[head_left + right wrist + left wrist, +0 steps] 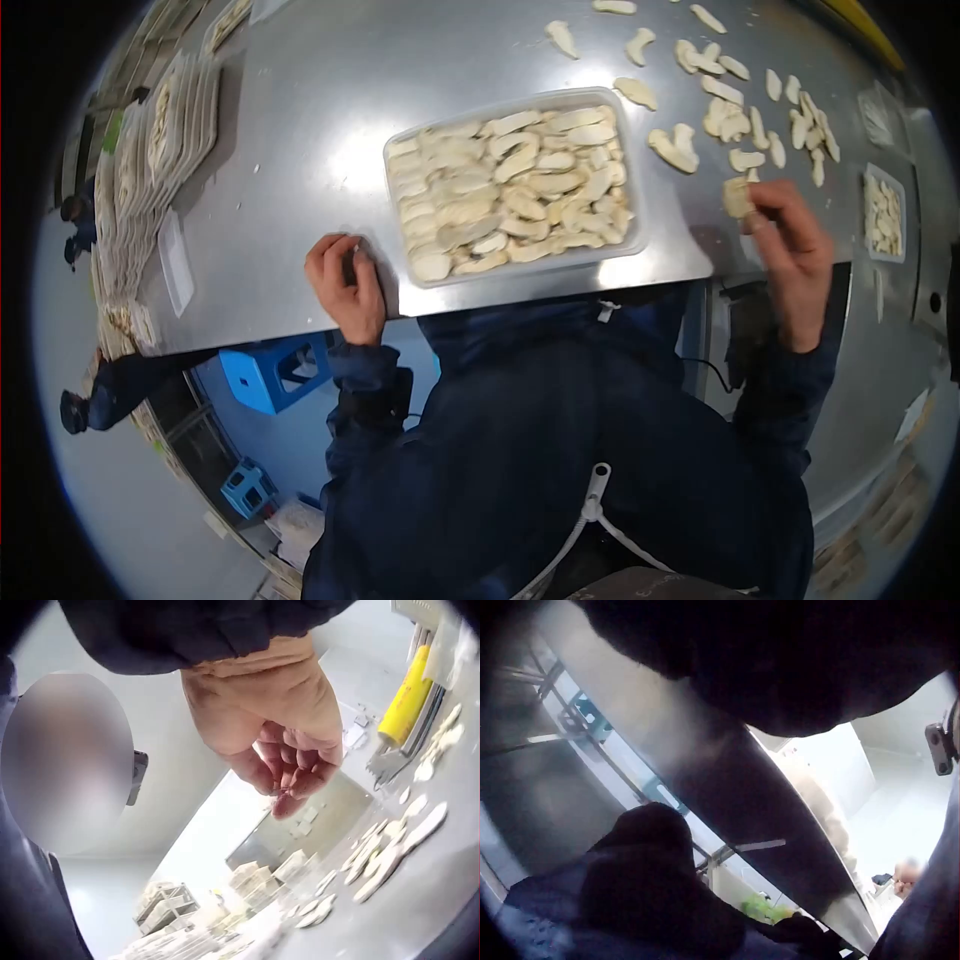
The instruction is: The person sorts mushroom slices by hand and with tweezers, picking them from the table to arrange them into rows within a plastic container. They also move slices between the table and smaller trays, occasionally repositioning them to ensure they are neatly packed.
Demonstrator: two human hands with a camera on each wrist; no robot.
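In the head view, a clear plastic tray [640, 215] lies on the steel table, with pale mushroom slices [530, 165] in overlapping rows and a looser pile. The left hand [347, 290] rests at the table's front edge beside the tray's left side, its fingers loosely curled and holding nothing. Right of the tray, the right hand [795, 262] pinches a mushroom slice [738, 198] between thumb and fingers, above the table. The right wrist view shows that hand [270, 724] with bent fingertips together; the slice is hidden there. Only dark sleeve and surroundings fill the left wrist view.
Loose slices [722, 90] lie scattered over the table's upper right. A smaller filled tray [884, 215] stands far right. Stacked trays [190, 120] and an empty white tray [175, 262] are at the left. A yellow roll [406, 694] lies beyond the loose slices.
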